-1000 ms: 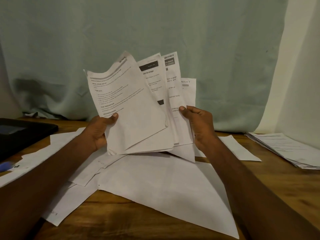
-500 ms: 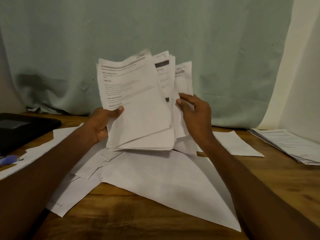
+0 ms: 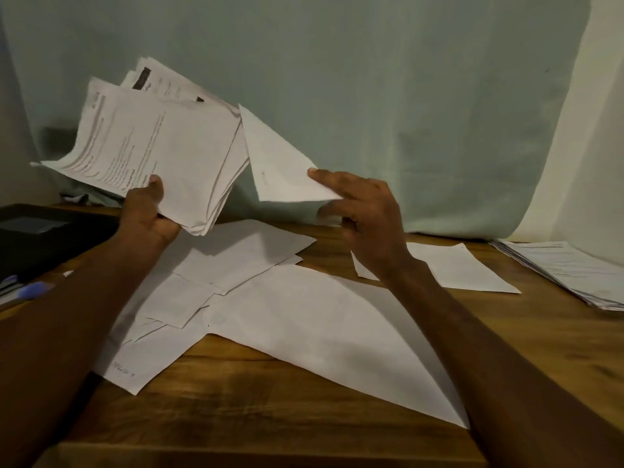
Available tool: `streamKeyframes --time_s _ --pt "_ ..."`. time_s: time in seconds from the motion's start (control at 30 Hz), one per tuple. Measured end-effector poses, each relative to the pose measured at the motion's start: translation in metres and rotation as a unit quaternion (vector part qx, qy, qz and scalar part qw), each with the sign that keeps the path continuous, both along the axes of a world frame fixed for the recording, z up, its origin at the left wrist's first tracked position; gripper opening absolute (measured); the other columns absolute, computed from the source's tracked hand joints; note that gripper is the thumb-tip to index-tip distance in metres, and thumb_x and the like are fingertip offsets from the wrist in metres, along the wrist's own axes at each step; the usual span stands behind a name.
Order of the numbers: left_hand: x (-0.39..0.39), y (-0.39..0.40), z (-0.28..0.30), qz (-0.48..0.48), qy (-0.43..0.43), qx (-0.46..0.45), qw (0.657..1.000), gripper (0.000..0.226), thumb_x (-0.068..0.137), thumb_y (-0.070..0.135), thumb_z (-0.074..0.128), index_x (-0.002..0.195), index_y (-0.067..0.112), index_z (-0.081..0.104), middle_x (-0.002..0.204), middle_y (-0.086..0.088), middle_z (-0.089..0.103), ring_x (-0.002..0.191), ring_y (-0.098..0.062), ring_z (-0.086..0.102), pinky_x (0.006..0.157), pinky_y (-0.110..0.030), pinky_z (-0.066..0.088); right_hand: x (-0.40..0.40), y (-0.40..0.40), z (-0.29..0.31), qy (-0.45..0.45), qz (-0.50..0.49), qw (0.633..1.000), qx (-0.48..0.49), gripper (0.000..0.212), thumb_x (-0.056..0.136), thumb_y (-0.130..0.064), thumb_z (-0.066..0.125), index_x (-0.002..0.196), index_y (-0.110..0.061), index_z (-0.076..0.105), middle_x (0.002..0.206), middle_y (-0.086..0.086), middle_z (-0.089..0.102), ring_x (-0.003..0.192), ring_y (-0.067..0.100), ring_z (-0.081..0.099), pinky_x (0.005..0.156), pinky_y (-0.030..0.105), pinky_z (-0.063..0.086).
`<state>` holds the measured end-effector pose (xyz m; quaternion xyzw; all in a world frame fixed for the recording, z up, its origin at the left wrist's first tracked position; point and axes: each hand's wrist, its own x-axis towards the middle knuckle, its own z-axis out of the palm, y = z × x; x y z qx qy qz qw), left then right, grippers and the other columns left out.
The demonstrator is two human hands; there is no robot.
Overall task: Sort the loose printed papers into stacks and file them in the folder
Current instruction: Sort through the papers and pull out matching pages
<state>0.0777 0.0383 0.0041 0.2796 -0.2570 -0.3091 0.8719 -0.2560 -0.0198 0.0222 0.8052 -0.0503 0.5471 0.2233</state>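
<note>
Holding a fanned bundle of white printed papers (image 3: 162, 157) clamped in left hand (image 3: 148, 214) above the brown wooden counter (image 3: 270, 417); right hand (image 3: 364, 211) pinches 1 white sheet (image 3: 277, 160) apart, likely for sorting. Loose sheets (image 3: 287, 315) lie below.

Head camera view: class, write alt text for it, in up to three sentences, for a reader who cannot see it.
A person's left hand grips a bundle of printed papers above a wooden table, while the right hand pinches a single sheet beside the bundle. Loose sheets lie scattered below, with a neat stack of papers at the far right.
</note>
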Motion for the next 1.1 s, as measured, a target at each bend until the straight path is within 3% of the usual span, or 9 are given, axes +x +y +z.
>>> streamKeyframes --time_s 0.13,0.23,0.37,0.57,0.63,0.73,0.83,0.93,1.1 --pt "0.008 0.011 0.002 -0.008 0.034 -0.032 0.999 0.029 0.102 0.012 0.061 0.127 0.026 0.056 0.129 -0.006 0.07 0.118 -0.026 0.068 0.097 -0.052 0.055 0.006 -0.005 -0.011 0.127 0.004 0.987 0.095 0.025 0.074 -0.001 0.064 0.069 -0.02 0.078 0.139 0.002 0.066 0.121 0.02 0.066 0.087 0.038 0.054" --pt "0.015 0.019 0.0 -0.035 0.096 -0.037 0.994 0.02 0.1 0.016 0.064 0.119 0.022 0.062 0.115 -0.007 0.075 0.118 -0.031 0.065 0.097 -0.056 0.051 0.006 -0.009 -0.021 0.194 -0.012 0.958 0.21 0.021 0.074 -0.003 0.076 0.071 -0.023 0.081 0.133 -0.009 0.069 0.11 0.008 0.069 0.086 0.034 0.056" --pt "0.01 0.02 0.004 -0.021 0.091 -0.033 0.995 0.035 0.094 0.018 0.073 0.127 0.017 0.061 0.12 -0.01 0.074 0.117 -0.033 0.066 0.094 -0.06 0.054 0.004 0.001 -0.029 0.27 0.033 0.859 0.434 0.035 0.076 0.01 0.059 0.077 -0.015 0.083 0.119 -0.01 0.075 0.114 -0.003 0.064 0.101 0.031 0.051" --pt "-0.028 -0.003 0.007 -0.045 -0.049 0.031 0.997 0.041 0.098 0.011 0.066 0.138 0.017 0.058 0.124 0.001 0.072 0.105 -0.014 0.072 0.088 -0.035 0.061 -0.01 0.001 -0.013 0.066 0.195 0.8 0.563 0.028 0.083 0.016 0.05 0.082 0.006 0.076 0.104 0.012 0.078 0.11 0.021 0.072 0.1 0.032 0.053" --pt "-0.039 -0.011 0.0 -0.073 -0.095 0.053 0.991 0.046 0.098 0.009 0.066 0.142 0.016 0.057 0.127 0.001 0.071 0.11 -0.017 0.071 0.081 -0.032 0.062 -0.023 -0.009 -0.009 -0.012 0.127 0.826 0.549 0.028 0.084 0.014 0.051 0.083 0.003 0.077 0.099 0.008 0.079 0.102 0.018 0.074 0.098 0.032 0.055" --pt "-0.052 -0.021 -0.011 -0.101 -0.155 0.067 0.981 0.052 0.091 0.008 0.074 0.141 0.013 0.06 0.134 -0.004 0.069 0.121 -0.024 0.066 0.097 -0.041 0.057 -0.051 -0.044 -0.009 0.021 -0.202 0.861 0.467 0.032 0.086 -0.01 0.059 0.095 -0.035 0.077 0.113 -0.008 0.075 0.11 0.017 0.067 0.104 0.039 0.051" --pt "-0.063 -0.028 -0.014 -0.098 -0.173 0.077 0.977 0.05 0.087 0.003 0.076 0.135 0.011 0.065 0.129 -0.004 0.071 0.12 -0.025 0.067 0.105 -0.045 0.052 -0.079 -0.067 -0.012 0.182 -0.436 0.723 0.505 0.075 0.077 -0.074 0.057 0.141 -0.035 0.054 0.156 0.006 0.046 0.147 0.035 0.035 0.12 0.055 0.028" --pt "-0.065 -0.033 -0.017 -0.099 -0.189 0.086 0.973 0.048 0.087 0.001 0.076 0.133 0.011 0.066 0.128 -0.004 0.072 0.121 -0.026 0.067 0.108 -0.047 0.051 -0.095 -0.063 -0.006 0.261 -0.401 0.642 0.599 0.126 0.055 -0.094 0.068 0.157 -0.028 0.035 0.167 0.001 0.027 0.154 0.03 0.024 0.122 0.049 0.023" --pt "-0.067 -0.031 -0.019 -0.11 -0.2 0.089 0.97 0.049 0.089 0.0 0.072 0.136 0.012 0.064 0.128 -0.003 0.072 0.12 -0.025 0.067 0.103 -0.043 0.054 -0.107 -0.055 -0.002 0.305 -0.388 0.597 0.633 0.096 0.074 -0.062 0.081 0.154 -0.023 0.045 0.163 0.001 0.034 0.142 0.031 0.04 0.11 0.046 0.043"
